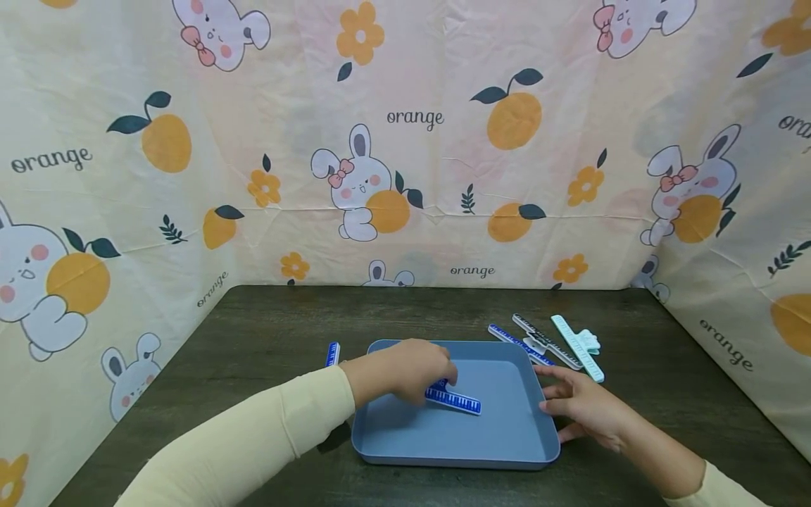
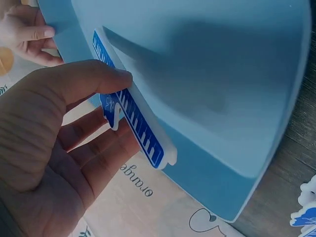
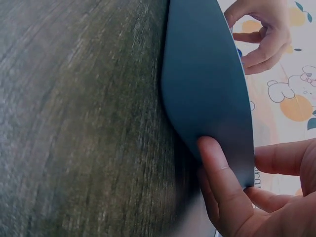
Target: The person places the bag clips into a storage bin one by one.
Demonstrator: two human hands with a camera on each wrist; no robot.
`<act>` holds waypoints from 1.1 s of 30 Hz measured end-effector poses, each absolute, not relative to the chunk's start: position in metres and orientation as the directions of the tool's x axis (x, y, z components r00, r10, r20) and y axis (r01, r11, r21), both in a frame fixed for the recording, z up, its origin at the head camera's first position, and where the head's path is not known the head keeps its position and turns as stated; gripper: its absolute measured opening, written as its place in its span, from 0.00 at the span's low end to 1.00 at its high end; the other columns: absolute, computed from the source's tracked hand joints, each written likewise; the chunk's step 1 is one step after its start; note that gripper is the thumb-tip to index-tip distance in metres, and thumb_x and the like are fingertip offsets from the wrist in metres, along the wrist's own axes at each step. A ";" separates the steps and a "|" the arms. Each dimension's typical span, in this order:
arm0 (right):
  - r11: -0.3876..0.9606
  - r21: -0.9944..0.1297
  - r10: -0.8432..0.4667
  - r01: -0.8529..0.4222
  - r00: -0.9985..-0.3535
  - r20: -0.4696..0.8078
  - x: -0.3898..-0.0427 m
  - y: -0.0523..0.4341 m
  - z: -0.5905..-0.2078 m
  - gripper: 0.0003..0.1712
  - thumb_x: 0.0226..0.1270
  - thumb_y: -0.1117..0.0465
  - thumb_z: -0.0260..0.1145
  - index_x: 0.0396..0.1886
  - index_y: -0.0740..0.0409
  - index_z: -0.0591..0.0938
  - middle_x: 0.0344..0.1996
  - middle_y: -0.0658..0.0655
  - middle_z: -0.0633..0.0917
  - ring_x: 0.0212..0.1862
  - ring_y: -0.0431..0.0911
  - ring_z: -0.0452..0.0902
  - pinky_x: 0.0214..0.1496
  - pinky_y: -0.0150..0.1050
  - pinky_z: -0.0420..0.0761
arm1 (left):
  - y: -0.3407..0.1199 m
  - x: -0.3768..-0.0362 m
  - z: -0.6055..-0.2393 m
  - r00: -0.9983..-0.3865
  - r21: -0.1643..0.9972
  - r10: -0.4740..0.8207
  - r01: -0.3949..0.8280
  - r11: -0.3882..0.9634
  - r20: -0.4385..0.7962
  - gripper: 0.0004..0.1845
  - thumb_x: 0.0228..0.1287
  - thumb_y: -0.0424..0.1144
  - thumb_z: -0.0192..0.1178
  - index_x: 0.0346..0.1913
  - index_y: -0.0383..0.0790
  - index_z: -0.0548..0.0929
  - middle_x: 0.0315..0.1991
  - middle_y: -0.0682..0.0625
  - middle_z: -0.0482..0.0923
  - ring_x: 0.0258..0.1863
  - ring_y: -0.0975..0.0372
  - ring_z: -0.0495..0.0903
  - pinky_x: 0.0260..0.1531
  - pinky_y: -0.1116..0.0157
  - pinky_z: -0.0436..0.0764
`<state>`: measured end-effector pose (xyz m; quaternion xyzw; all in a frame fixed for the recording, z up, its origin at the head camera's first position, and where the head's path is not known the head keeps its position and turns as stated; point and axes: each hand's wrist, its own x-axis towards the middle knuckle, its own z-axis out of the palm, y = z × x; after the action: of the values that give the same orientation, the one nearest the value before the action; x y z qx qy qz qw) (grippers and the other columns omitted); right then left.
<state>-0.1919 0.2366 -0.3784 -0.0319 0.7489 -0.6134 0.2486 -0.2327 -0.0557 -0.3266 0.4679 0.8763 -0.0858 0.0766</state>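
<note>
My left hand [image 1: 412,370] is over the blue-grey tray [image 1: 507,440], pinching a blue clip [image 1: 455,401] between thumb and fingers. The left wrist view shows this clip [image 2: 136,108] up close, with a white edge and a piano-key print along its long bar. The thumb presses on the bar, and the other fingers are behind it, partly hidden. At the tray's right side, my right hand [image 1: 592,408] grips the wall. In the right wrist view, fingers [image 3: 217,165] lie against the outer face of the tray [image 3: 207,74] and the thumb is over the rim.
Behind the tray's right corner lie another blue clip [image 1: 503,334], a black-and-white clip [image 1: 548,341] and a mint-green clip [image 1: 578,348]. One more blue clip [image 1: 332,353] is left of the tray. A printed cloth [image 1: 431,162] hangs around the dark wooden table [image 1: 285,317].
</note>
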 end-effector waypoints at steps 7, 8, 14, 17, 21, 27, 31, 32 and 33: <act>0.270 -0.927 -0.322 0.260 -0.883 -0.341 -0.191 0.235 -0.377 0.43 0.66 0.73 0.60 0.74 0.70 0.48 0.53 0.71 0.78 0.43 0.55 0.81 0.34 0.53 0.85 | -0.045 -0.237 -0.331 -0.555 -0.054 0.796 0.826 0.561 -0.241 0.29 0.49 0.32 0.73 0.57 0.50 0.82 0.46 0.57 0.81 0.42 0.68 0.76 0.45 0.70 0.78; 0.272 -0.926 -0.319 0.260 -0.884 -0.342 -0.191 0.235 -0.377 0.43 0.66 0.73 0.60 0.74 0.70 0.48 0.53 0.71 0.78 0.43 0.55 0.81 0.34 0.53 0.85 | -0.043 -0.238 -0.332 -0.556 -0.053 0.795 0.826 0.561 -0.243 0.29 0.49 0.32 0.73 0.57 0.50 0.82 0.46 0.57 0.81 0.43 0.68 0.77 0.46 0.70 0.78; 0.274 -0.926 -0.318 0.258 -0.885 -0.341 -0.190 0.234 -0.377 0.43 0.66 0.73 0.60 0.74 0.70 0.48 0.53 0.71 0.78 0.43 0.55 0.81 0.34 0.53 0.85 | -0.036 -0.241 -0.335 -0.557 -0.031 0.789 0.821 0.570 -0.258 0.28 0.50 0.32 0.73 0.57 0.50 0.82 0.48 0.57 0.81 0.46 0.67 0.77 0.49 0.69 0.77; 0.278 -0.925 -0.315 0.259 -0.885 -0.343 -0.190 0.233 -0.377 0.43 0.65 0.73 0.60 0.74 0.69 0.48 0.52 0.70 0.78 0.43 0.55 0.81 0.34 0.53 0.85 | -0.032 -0.241 -0.337 -0.556 -0.021 0.788 0.820 0.572 -0.264 0.28 0.49 0.31 0.73 0.57 0.50 0.82 0.48 0.57 0.81 0.47 0.67 0.77 0.51 0.69 0.76; 0.277 -0.926 -0.318 0.257 -0.885 -0.340 -0.190 0.234 -0.377 0.43 0.65 0.73 0.60 0.74 0.69 0.48 0.52 0.70 0.79 0.43 0.54 0.81 0.33 0.52 0.85 | -0.027 -0.240 -0.338 -0.557 -0.019 0.780 0.817 0.576 -0.284 0.28 0.49 0.30 0.73 0.56 0.50 0.82 0.48 0.57 0.80 0.48 0.66 0.77 0.52 0.69 0.76; 0.277 -0.926 -0.317 0.257 -0.885 -0.340 -0.190 0.234 -0.378 0.43 0.66 0.73 0.60 0.74 0.69 0.49 0.52 0.70 0.79 0.43 0.54 0.81 0.33 0.52 0.85 | -0.023 -0.241 -0.341 -0.553 -0.016 0.776 0.817 0.576 -0.304 0.27 0.50 0.31 0.73 0.56 0.50 0.83 0.49 0.56 0.80 0.51 0.65 0.76 0.54 0.69 0.75; 0.278 -0.926 -0.319 0.256 -0.885 -0.340 -0.191 0.234 -0.377 0.43 0.66 0.73 0.60 0.74 0.69 0.49 0.52 0.69 0.78 0.43 0.54 0.81 0.33 0.52 0.85 | -0.023 -0.241 -0.344 -0.558 -0.027 0.769 0.814 0.580 -0.311 0.28 0.51 0.32 0.73 0.57 0.51 0.82 0.50 0.56 0.80 0.51 0.65 0.76 0.54 0.68 0.75; 0.279 -0.926 -0.319 0.256 -0.884 -0.340 -0.191 0.234 -0.377 0.43 0.66 0.73 0.60 0.74 0.69 0.49 0.52 0.69 0.78 0.43 0.54 0.81 0.33 0.52 0.85 | -0.022 -0.241 -0.344 -0.560 -0.030 0.768 0.813 0.581 -0.311 0.28 0.51 0.32 0.73 0.57 0.51 0.82 0.50 0.56 0.79 0.51 0.65 0.76 0.54 0.68 0.75; 0.280 -0.925 -0.318 0.255 -0.885 -0.340 -0.191 0.234 -0.377 0.43 0.66 0.73 0.60 0.74 0.69 0.49 0.52 0.69 0.78 0.42 0.54 0.81 0.33 0.52 0.85 | -0.022 -0.241 -0.344 -0.563 -0.035 0.766 0.812 0.582 -0.310 0.28 0.51 0.32 0.73 0.58 0.51 0.81 0.50 0.56 0.79 0.51 0.65 0.76 0.55 0.68 0.75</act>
<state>-0.1915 0.2345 -0.3773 -0.0208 0.7635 -0.5995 0.2391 -0.2413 -0.0223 -0.3439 0.4487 0.8796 -0.0870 0.1319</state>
